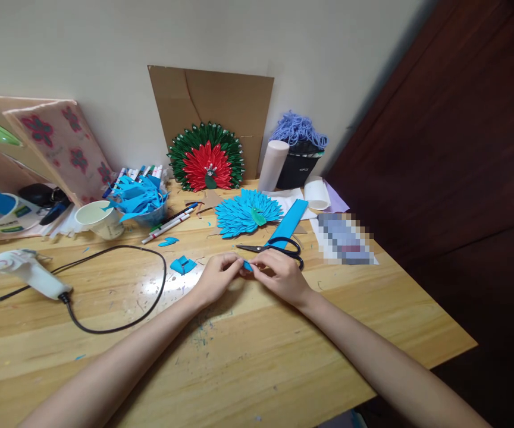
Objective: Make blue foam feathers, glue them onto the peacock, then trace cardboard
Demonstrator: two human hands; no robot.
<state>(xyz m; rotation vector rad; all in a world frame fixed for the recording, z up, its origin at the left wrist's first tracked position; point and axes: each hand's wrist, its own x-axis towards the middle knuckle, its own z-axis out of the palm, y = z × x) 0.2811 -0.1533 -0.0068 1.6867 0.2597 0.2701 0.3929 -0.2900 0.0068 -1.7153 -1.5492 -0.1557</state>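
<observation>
My left hand (216, 277) and my right hand (279, 274) meet at the middle of the wooden table (239, 356). Both pinch a small blue paper piece (247, 266) between their fingertips. Just behind my right hand lie black-handled scissors (275, 246) and a long blue paper strip (289, 223). A folded blue piece (182, 264) rests left of my left hand, and a blue petal (168, 241) lies farther back. A blue paper peacock fan (245, 213) lies flat behind the scissors.
A red and green peacock fan (206, 157) leans on cardboard (212, 107) at the wall. A white glue gun (31, 272) with a looping black cord (118, 285) lies left. A cup (99, 219), blue scraps in a bowl (143, 199), pens (170, 224), a black pot with purple yarn (300, 151).
</observation>
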